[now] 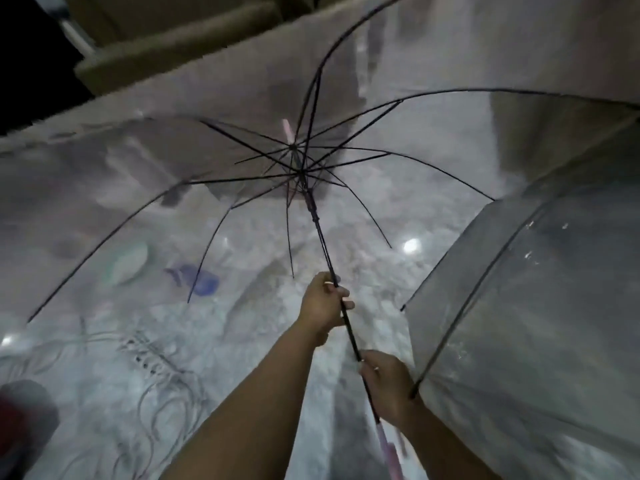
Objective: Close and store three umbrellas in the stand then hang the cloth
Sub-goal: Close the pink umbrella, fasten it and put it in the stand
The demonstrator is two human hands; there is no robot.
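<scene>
A clear umbrella (214, 188) with black ribs stands wide open in front of me, its black shaft (322, 244) slanting down toward me. My left hand (323, 308) grips the shaft about midway. My right hand (389, 386) grips the shaft lower down, just above the pink handle (389, 452). A second clear umbrella (540, 306) lies open on the floor at the right, close to my right hand. The stand and the cloth are not in view.
Seen through the canopy, white cables (152, 368), a pale green object (130, 263) and a blue object (201, 280) lie on the glossy marble floor at left. A dark red-and-grey object (24, 420) sits at lower left. A sofa (166, 39) stands at the top left.
</scene>
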